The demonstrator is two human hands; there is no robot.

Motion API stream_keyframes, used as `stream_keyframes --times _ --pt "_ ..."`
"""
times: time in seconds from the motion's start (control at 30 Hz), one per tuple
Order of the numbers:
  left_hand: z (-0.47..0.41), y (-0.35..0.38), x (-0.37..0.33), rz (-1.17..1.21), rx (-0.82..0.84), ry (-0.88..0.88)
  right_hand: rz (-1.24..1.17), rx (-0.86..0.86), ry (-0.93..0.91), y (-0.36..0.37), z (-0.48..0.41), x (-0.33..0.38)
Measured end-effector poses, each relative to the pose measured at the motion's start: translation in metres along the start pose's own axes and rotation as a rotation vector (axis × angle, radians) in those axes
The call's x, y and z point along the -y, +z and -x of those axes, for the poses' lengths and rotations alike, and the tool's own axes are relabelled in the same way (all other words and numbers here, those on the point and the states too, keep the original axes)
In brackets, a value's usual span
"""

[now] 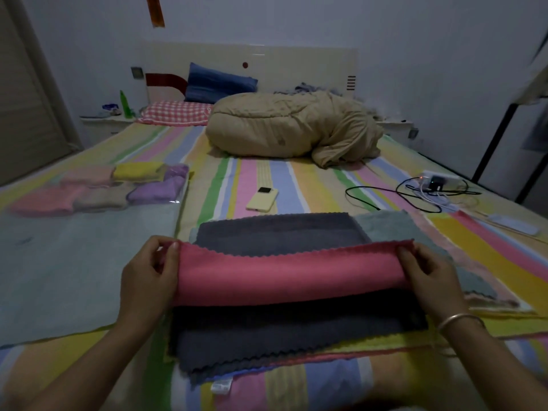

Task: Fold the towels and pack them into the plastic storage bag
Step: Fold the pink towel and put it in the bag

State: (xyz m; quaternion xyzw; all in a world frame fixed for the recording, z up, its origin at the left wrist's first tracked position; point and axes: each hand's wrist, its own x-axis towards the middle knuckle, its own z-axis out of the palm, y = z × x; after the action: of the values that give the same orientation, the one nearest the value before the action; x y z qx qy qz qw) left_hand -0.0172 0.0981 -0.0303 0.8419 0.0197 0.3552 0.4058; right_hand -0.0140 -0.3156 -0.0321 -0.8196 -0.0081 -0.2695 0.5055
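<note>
Both hands, left hand [151,268] and right hand [427,271], pinch the corners of a pink towel [284,277], lifting it over a grey towel [267,333] on the striped bed [267,179], the plastic storage bag [166,185] of folded towels lying well off to the left.

1. The pink towel [290,277] drapes right across the grey towel [267,345], so the grey one's middle band is out of sight.
2. Under it, the lower towels [341,355] peek out only as thin coloured edges. How many, can't tell.
3. The left hand [148,277] and right hand [430,280] pinch the pink corners, some fingertips tucked behind the cloth.
4. The left forearm [74,366] and right forearm [504,366] run off the bottom edge.
5. The white label [221,387] has print too small to read.
6. The folded towels [98,189] in the plastic bag [177,193] are dim and soft, so there's no counting them.
7. The orange strip [155,10] is cut by the top edge.
</note>
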Motion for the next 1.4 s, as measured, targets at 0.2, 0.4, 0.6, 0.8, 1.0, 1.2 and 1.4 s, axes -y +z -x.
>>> stream_keyframes --times 0.2,0.4,0.6,0.8,1.0,1.2,1.4 --pt "-0.021 0.032 0.025 -0.172 0.032 -0.121 0.232 -0.010 0.035 0.024 -0.033 -0.026" --pt "-0.059 0.062 0.046 -0.443 0.135 -0.148 0.513 0.051 0.058 0.054 -0.085 -0.022" --pt "-0.085 0.082 0.056 -0.681 0.284 -0.168 0.679 0.125 0.127 0.078 -0.111 -0.037" --pt "-0.077 0.089 0.072 -0.726 0.358 -0.158 0.732 0.180 0.271 0.080 -0.103 -0.039" --pt "-0.064 0.083 0.046 -0.715 0.209 0.164 0.768 0.136 0.290 0.061 -0.055 0.015" --pt "-0.010 0.107 0.008 -0.498 0.596 0.276 -0.270 0.385 0.882 0.068 0.010 0.052" --pt "0.009 0.111 0.009 -0.578 0.713 0.216 -0.553 -0.039 0.866 0.089 0.006 0.044"
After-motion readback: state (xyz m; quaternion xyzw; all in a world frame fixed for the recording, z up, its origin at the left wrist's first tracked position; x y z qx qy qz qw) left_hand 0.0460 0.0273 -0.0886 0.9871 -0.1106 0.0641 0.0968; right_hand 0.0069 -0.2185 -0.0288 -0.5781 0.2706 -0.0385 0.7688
